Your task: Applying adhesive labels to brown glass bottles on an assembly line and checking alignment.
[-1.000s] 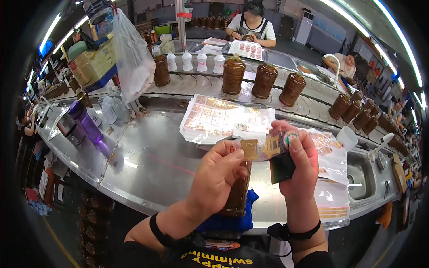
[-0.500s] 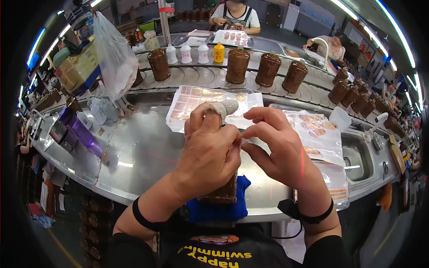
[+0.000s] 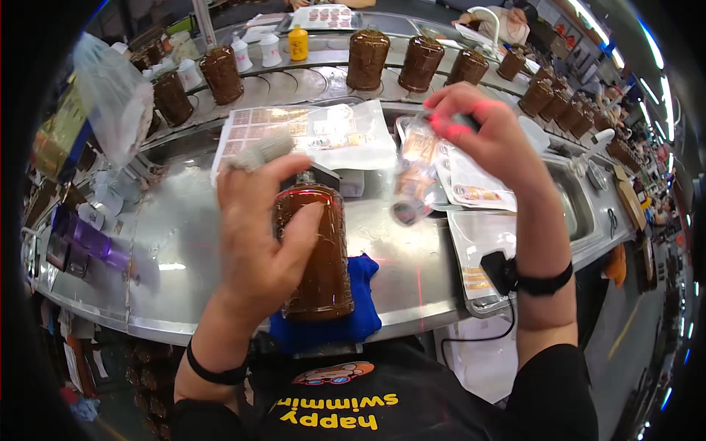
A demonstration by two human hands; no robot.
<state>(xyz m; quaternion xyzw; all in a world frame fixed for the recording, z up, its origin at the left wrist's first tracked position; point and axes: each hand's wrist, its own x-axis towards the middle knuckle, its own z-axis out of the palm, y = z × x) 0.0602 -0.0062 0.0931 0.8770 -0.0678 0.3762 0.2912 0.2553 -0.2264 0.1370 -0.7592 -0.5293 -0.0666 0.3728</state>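
A brown glass bottle with ridged edges leans on a blue cloth at the front of the metal bench. My left hand is over its left side, fingers apart and thumb across its front; I cannot tell whether it presses on the glass. A whitish cloth cover is on one of its fingers. Raised at the right, my right hand is closed in a pinch on a clear decal film with printed patches, which hangs blurred over the bench.
Decal sheets lie behind the bottle, and more sheets lie on a tray at right. Brown bottles line the conveyor. A sink is at right; a purple bottle stands at left. A co-worker sits beyond.
My hands, which met above the bottle, have parted. The right hand has moved up and right with the decal film; the left has moved left and its fingers have spread. The view has shifted.
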